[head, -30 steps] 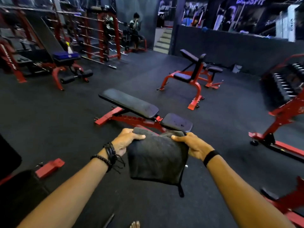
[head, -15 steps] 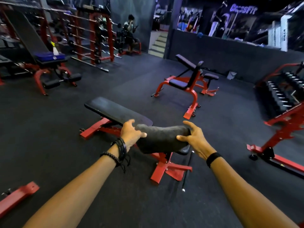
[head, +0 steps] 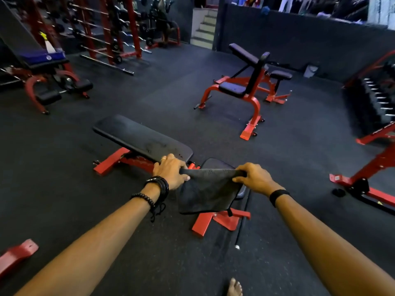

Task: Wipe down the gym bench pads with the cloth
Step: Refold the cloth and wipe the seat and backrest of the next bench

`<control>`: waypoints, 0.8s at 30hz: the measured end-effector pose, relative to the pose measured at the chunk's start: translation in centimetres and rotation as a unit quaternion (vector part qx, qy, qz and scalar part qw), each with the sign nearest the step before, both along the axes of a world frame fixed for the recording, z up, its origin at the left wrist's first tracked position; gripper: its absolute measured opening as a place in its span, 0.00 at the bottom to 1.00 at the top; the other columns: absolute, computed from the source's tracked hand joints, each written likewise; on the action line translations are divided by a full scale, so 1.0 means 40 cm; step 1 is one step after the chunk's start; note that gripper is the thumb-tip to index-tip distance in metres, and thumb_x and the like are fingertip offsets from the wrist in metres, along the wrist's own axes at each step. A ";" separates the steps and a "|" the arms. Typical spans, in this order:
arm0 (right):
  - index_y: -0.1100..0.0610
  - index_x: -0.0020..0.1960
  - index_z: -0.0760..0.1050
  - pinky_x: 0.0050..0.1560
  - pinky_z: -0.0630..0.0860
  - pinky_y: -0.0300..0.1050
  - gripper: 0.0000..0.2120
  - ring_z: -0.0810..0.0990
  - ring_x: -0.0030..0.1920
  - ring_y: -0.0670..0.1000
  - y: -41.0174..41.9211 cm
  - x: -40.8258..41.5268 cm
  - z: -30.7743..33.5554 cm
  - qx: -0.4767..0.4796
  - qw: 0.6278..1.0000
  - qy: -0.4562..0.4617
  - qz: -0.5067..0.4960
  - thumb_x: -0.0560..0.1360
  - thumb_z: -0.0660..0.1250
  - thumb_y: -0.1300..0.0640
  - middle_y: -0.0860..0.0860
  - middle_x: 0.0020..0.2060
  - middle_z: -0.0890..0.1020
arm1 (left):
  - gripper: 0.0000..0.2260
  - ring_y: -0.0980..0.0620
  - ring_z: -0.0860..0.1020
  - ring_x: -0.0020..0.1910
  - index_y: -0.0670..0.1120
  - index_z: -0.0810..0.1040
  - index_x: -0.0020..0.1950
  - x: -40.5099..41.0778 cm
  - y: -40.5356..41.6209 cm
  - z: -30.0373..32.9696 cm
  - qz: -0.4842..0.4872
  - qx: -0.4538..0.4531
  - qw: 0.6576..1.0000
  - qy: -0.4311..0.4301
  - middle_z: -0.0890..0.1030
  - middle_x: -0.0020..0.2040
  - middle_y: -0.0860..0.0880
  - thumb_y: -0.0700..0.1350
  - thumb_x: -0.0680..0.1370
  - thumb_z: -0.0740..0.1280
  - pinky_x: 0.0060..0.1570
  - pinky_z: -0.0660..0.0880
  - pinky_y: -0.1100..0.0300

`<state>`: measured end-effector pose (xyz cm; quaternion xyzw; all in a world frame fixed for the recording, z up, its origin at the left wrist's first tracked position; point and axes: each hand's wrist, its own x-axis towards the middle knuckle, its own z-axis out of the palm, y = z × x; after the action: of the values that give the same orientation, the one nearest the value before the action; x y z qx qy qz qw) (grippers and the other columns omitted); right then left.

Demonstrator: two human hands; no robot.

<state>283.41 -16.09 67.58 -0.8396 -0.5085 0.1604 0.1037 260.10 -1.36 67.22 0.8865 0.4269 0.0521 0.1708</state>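
Fingers (head: 237,180) of both hands pinch the cloth (head: 206,192), now lowered over the seat pad (head: 215,163) at frame centre, ready for wiping.

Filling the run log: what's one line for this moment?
left hand: grips cloth | right hand: grips cloth | bench pad: not yet wiped
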 end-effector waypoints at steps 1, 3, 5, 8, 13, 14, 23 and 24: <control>0.48 0.56 0.80 0.60 0.74 0.58 0.09 0.78 0.58 0.54 0.017 0.038 -0.018 -0.016 1.000 -0.004 0.013 0.77 0.69 0.48 0.49 0.55 0.82 | 0.13 0.44 0.69 0.65 0.55 0.81 0.56 0.034 0.011 -0.016 0.002 -0.005 1.000 0.008 0.73 0.60 0.47 0.57 0.74 0.71 0.62 0.67 0.49; 0.48 0.58 0.79 0.64 0.70 0.60 0.10 0.77 0.60 0.54 0.050 0.110 -0.050 -0.041 0.999 -0.018 0.029 0.78 0.67 0.49 0.50 0.57 0.81 | 0.12 0.44 0.70 0.64 0.54 0.82 0.54 0.101 0.031 -0.048 0.006 -0.013 1.000 0.018 0.74 0.59 0.48 0.57 0.73 0.73 0.60 0.68 0.49; 0.49 0.60 0.78 0.66 0.66 0.60 0.11 0.76 0.62 0.55 0.080 0.191 -0.077 -0.056 0.997 -0.029 0.047 0.79 0.66 0.50 0.50 0.58 0.80 | 0.11 0.45 0.72 0.63 0.53 0.83 0.52 0.175 0.047 -0.079 0.016 -0.026 0.999 0.018 0.77 0.58 0.50 0.56 0.72 0.74 0.59 0.68 0.50; 0.49 0.63 0.76 0.67 0.63 0.60 0.12 0.74 0.63 0.55 0.122 0.336 -0.106 -0.080 0.993 -0.037 0.078 0.80 0.65 0.51 0.50 0.60 0.79 | 0.12 0.47 0.73 0.63 0.53 0.83 0.52 0.304 0.063 -0.119 0.031 -0.043 0.998 0.032 0.78 0.58 0.51 0.55 0.71 0.75 0.61 0.67 0.50; 0.49 0.64 0.75 0.66 0.63 0.59 0.14 0.73 0.65 0.56 0.208 0.553 -0.137 -0.117 0.984 -0.044 0.130 0.79 0.66 0.50 0.51 0.62 0.78 | 0.10 0.47 0.73 0.63 0.54 0.81 0.51 0.480 0.073 -0.173 0.068 -0.066 0.995 0.024 0.78 0.58 0.52 0.54 0.73 0.73 0.61 0.66 0.51; 0.49 0.65 0.75 0.65 0.63 0.59 0.15 0.72 0.65 0.56 0.232 0.584 -0.144 -0.121 0.982 -0.045 0.139 0.79 0.66 0.50 0.51 0.62 0.78 | 0.10 0.47 0.73 0.64 0.54 0.80 0.52 0.503 0.075 -0.184 0.075 -0.069 0.994 0.025 0.78 0.58 0.52 0.53 0.73 0.73 0.61 0.66 0.51; 0.50 0.65 0.76 0.63 0.62 0.57 0.14 0.69 0.65 0.58 0.465 0.713 -0.248 -0.074 0.970 -0.090 0.212 0.80 0.65 0.54 0.52 0.62 0.77 | 0.12 0.46 0.70 0.66 0.53 0.78 0.58 0.630 0.214 -0.298 0.163 -0.086 0.982 0.035 0.76 0.62 0.50 0.52 0.76 0.70 0.64 0.64 0.49; 0.50 0.64 0.77 0.61 0.62 0.55 0.14 0.70 0.64 0.58 0.484 0.722 -0.260 -0.037 0.973 -0.087 0.209 0.79 0.65 0.55 0.52 0.61 0.77 | 0.12 0.46 0.70 0.66 0.53 0.78 0.58 0.646 0.235 -0.309 0.171 -0.083 0.981 0.029 0.76 0.63 0.50 0.51 0.76 0.70 0.64 0.64 0.49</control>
<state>312.30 3.25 57.17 -0.7290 -0.6732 0.1235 -0.0083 285.93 8.05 54.86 0.7843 0.5797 0.0190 0.2200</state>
